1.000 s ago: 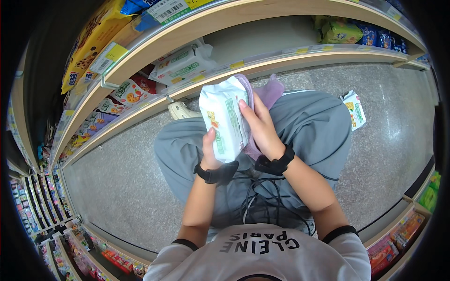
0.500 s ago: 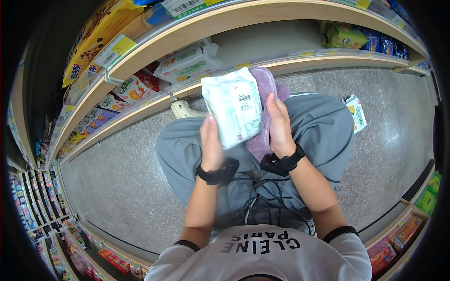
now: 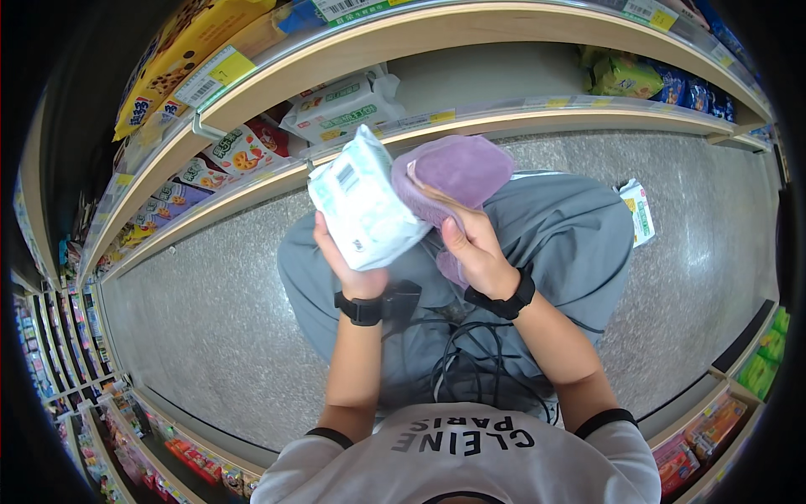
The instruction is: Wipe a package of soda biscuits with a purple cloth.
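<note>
My left hand [image 3: 348,265] grips a white, soft plastic package [image 3: 367,206] from below, its barcode side turned up. The package looks like a pack of wet wipes and is tilted over my lap. My right hand [image 3: 480,252] is closed on a purple cloth [image 3: 462,168], which is folded over and touches the right side of the package. Some of the right fingers are hidden by the cloth. A black band sits on each wrist.
Ahead stands a low shelf [image 3: 520,113] with similar white packs [image 3: 348,109] at left, snack bags [image 3: 239,151] farther left and green and blue bags [image 3: 625,76] at right. Another white pack [image 3: 638,214] lies on the floor beside my right knee. Black cables [image 3: 474,357] lie across my lap.
The package has moved left and tipped, held lower by my left hand. My right hand has turned inward, swinging the cloth across to the package's right side.
</note>
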### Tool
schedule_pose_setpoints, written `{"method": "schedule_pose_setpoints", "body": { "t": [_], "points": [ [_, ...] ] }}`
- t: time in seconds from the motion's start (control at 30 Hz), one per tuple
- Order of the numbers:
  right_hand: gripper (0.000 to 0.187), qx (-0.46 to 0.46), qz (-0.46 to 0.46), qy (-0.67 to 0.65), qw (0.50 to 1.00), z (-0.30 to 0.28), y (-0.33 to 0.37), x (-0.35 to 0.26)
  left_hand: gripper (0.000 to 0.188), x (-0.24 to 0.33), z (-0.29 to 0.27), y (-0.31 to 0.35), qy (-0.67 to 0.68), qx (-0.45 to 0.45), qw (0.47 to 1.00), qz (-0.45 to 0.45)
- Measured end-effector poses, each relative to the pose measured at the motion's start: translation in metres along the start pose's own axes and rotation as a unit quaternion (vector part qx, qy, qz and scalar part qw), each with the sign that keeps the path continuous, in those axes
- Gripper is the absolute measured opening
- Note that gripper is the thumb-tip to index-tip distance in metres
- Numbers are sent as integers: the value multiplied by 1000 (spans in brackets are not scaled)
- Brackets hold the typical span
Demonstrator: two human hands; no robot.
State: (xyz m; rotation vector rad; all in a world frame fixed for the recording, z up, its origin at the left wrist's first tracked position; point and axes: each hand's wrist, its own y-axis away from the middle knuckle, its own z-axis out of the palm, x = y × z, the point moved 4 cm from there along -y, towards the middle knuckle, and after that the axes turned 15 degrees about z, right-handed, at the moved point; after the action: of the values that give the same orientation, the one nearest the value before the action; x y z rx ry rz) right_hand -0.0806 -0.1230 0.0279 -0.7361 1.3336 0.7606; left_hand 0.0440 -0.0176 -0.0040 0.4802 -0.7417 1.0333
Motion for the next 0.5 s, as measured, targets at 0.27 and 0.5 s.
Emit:
{"method": "schedule_pose_setpoints", "body": {
  "t": [0.27, 0.5],
  "points": [
    [46, 33, 129, -430, 893, -20, -2, 11, 50, -10, 6, 6, 163, -73, 979, -99],
    [50, 25, 144, -423, 894, -17, 1, 16, 43, -29, 17, 11, -199, -175, 963, -49]
  ]
}}
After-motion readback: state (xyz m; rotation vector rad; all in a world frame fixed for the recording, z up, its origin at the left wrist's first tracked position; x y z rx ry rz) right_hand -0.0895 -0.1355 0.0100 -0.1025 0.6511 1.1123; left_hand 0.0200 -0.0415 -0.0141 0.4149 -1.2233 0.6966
